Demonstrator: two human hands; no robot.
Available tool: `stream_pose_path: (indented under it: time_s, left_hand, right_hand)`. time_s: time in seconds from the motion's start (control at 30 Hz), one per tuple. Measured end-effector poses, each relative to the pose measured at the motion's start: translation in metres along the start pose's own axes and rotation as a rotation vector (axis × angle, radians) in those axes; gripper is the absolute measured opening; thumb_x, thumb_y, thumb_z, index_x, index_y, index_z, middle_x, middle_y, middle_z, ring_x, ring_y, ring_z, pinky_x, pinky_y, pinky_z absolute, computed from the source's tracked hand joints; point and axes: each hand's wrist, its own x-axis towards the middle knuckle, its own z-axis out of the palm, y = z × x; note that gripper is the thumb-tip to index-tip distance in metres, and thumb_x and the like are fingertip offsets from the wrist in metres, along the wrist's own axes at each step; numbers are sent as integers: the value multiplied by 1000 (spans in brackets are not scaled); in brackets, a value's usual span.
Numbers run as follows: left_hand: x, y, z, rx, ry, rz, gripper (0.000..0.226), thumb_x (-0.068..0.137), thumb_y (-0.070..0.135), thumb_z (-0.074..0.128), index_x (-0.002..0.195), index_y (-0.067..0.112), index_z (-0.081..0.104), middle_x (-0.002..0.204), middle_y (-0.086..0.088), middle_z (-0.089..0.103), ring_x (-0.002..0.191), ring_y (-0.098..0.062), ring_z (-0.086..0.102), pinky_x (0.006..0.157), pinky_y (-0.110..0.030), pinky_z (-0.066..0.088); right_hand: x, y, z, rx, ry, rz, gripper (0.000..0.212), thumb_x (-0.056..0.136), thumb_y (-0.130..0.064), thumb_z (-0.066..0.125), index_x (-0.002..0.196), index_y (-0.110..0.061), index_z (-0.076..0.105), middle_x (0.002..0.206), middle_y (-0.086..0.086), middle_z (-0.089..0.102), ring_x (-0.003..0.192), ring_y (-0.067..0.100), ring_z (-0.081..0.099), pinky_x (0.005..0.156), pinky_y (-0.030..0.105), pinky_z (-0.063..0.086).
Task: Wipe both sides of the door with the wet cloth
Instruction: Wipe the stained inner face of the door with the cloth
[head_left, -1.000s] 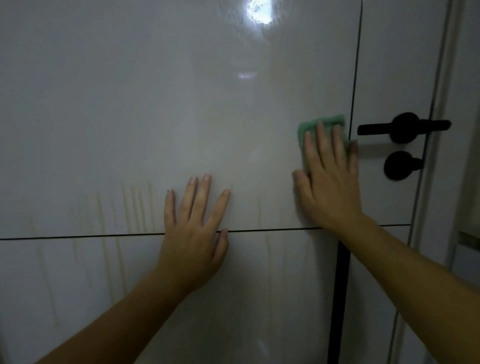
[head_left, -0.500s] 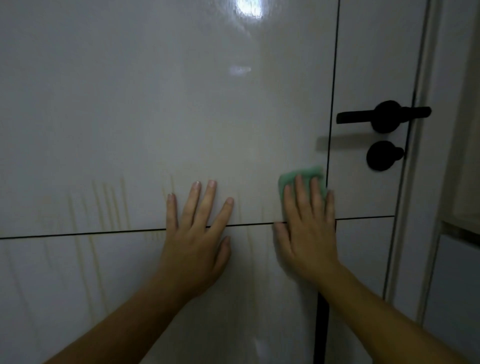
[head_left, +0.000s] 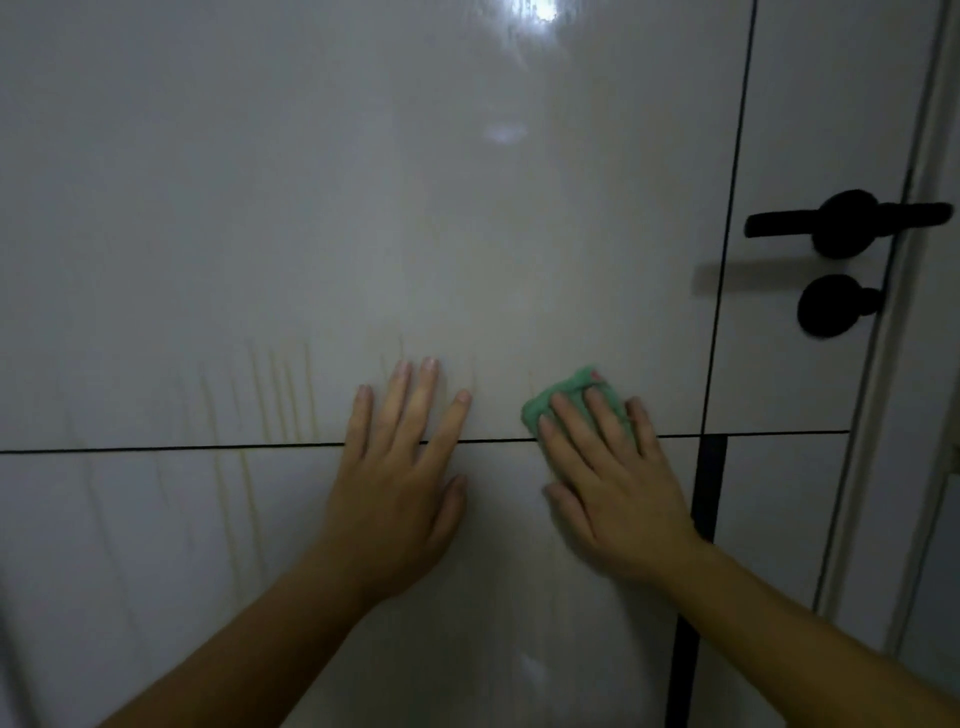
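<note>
Right hand (head_left: 618, 483) presses the green cloth (head_left: 566, 397) flat-fingered against the door (head_left: 363, 208), down-left of the handle (head_left: 847, 223); left hand (head_left: 395, 488) splayed farther left (bracing, empty); short strokes could miss the drip streaks (head_left: 280, 384) beyond

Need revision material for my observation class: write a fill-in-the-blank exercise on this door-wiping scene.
1. The right hand presses a ____ cloth flat against the door.
2. The left hand lies flat on the door and holds ____.
3. Yellowish streaks run down the door to the ____ of the left hand.
4. The lever handle is ____ in colour.
Missing words: green; nothing; left; black.
</note>
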Motion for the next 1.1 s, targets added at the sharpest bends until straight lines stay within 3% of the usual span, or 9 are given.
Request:
stream_pose_path:
  time_s: [0.17,0.3,0.4,0.57,0.6,0.73,0.8,0.97,1.1]
  left_hand:
    - [-26,-40,0,86,11,-171,70,98,42,37,159,10,27,168,-23,10,156,-43,4,119,-70,9]
    - [-28,-47,6,96,-7,-162,69,100,45,36,161,15,23,169,-19,7,156,-42,3,118,-71,10]
    - [-30,-48,5,104,-9,-162,70,98,45,38,161,17,24,170,-18,9,156,-41,5,118,-70,12]
    - [-31,-47,-3,91,-17,-165,69,98,45,40,159,17,28,169,-16,13,157,-38,9,119,-68,16]
    - [-31,-47,-5,80,-15,-171,68,98,45,39,159,16,29,169,-16,14,157,-37,11,119,-67,17]
    - [-38,-58,-15,70,-7,-220,69,98,44,39,157,10,31,168,-21,14,156,-38,13,120,-66,18]
    - [-43,-71,-19,86,-17,-271,70,98,44,38,158,10,29,168,-22,13,156,-40,9,119,-68,15]
    - [-51,-93,-17,99,-39,-294,68,100,43,36,161,14,23,169,-20,8,156,-41,3,119,-70,14]
    - [-56,-99,-15,105,-22,-279,67,101,43,37,161,18,22,169,-18,9,157,-38,3,120,-68,15]
  right_hand:
    - [58,-2,-11,62,80,389,74,103,-49,26,163,-15,-2,170,8,-8,157,31,-9,126,53,-8]
    - [36,-44,2,39,21,52,76,102,-51,39,162,-15,10,170,10,4,158,33,0,126,56,-1]
    - [41,-31,-3,-10,29,-110,72,103,-49,40,163,-18,13,170,5,9,158,30,6,126,55,3]
    - [96,-23,-14,4,104,211,74,103,-49,30,163,-19,0,170,5,-6,158,31,-5,126,56,-5]
    - [95,-34,-12,17,103,190,76,101,-49,33,163,-18,2,170,6,-4,157,33,-4,126,57,-4]
    - [67,-65,-3,15,17,-201,73,101,-50,44,162,-19,19,169,6,15,158,32,8,126,55,3]
    - [79,-57,-6,-16,37,-215,70,102,-50,42,162,-21,19,169,4,16,158,29,8,126,54,3]
    - [126,-61,-15,18,116,187,73,103,-51,28,164,-16,9,170,7,-1,157,31,-7,126,55,-6]
    - [97,-100,-2,28,41,-186,72,101,-50,44,162,-18,23,170,8,14,158,33,6,126,57,5]
